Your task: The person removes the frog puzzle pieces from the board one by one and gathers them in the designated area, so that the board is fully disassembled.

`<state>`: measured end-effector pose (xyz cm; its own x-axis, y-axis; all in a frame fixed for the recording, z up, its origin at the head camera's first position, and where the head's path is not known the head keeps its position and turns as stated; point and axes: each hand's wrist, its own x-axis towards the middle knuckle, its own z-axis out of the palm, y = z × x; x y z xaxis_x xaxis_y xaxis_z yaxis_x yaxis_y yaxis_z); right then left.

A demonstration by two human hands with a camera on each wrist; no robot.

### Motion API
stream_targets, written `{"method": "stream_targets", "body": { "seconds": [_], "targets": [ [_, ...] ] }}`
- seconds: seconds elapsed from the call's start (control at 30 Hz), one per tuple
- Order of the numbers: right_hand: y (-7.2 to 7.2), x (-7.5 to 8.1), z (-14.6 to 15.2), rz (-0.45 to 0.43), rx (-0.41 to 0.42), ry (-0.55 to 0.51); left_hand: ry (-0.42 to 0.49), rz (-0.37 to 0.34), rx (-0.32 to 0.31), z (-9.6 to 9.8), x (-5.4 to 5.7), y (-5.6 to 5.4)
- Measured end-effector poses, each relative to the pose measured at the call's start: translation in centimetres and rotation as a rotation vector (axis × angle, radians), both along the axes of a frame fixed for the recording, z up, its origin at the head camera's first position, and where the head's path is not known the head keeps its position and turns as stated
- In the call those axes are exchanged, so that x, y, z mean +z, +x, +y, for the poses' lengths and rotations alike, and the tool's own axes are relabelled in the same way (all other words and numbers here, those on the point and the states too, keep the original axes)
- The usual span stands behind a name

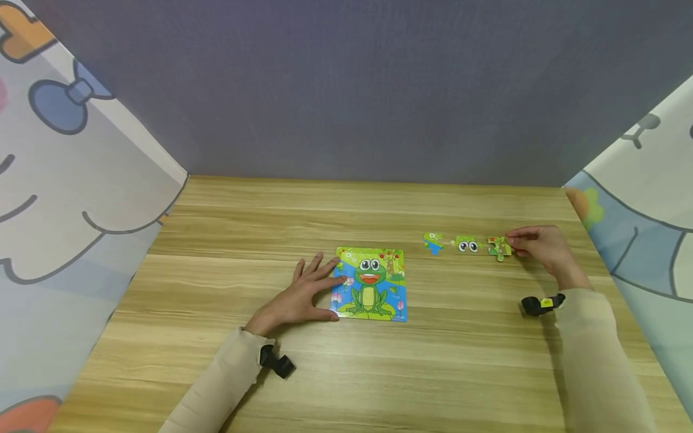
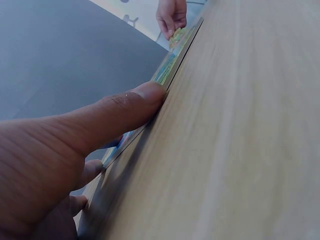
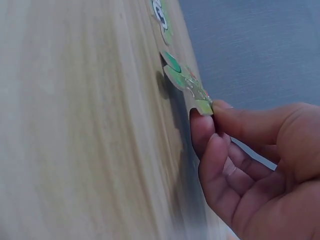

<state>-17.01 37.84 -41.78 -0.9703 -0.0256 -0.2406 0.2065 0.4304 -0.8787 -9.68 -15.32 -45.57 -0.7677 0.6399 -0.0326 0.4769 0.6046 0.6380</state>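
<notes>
A square frog puzzle board (image 1: 369,298) lies flat on the table. My left hand (image 1: 303,296) rests at its left side with fingers spread; in the left wrist view the thumb (image 2: 149,93) touches the board's edge. Farther right, my right hand (image 1: 545,248) pinches a jigsaw piece (image 1: 499,247) with a tree print between thumb and fingertips. The right wrist view shows this piece (image 3: 187,82) tilted, its near end raised off the wood. To its left lie a piece with the frog's eyes (image 1: 468,245) and a green-and-blue corner piece (image 1: 433,243).
The wooden table (image 1: 422,379) meets a grey upright panel (image 1: 373,102) at the back. Cartoon-printed walls (image 1: 97,180) stand along the left and right sides. A black wrist strap device (image 1: 541,305) sits at the right cuff.
</notes>
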Motion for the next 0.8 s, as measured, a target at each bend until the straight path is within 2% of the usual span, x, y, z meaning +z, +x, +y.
{"method": "stream_targets", "body": {
  "seconds": [0.5,0.8],
  "targets": [
    [-0.59,-0.05,-0.35,-0.006,0.053,0.272,-0.010,0.014,-0.001,0.03,-0.02,-0.03],
    [-0.76,0.13,-0.51,-0.022,0.068,0.275,-0.012,0.002,0.004,0.09,-0.01,-0.01]
  ]
}}
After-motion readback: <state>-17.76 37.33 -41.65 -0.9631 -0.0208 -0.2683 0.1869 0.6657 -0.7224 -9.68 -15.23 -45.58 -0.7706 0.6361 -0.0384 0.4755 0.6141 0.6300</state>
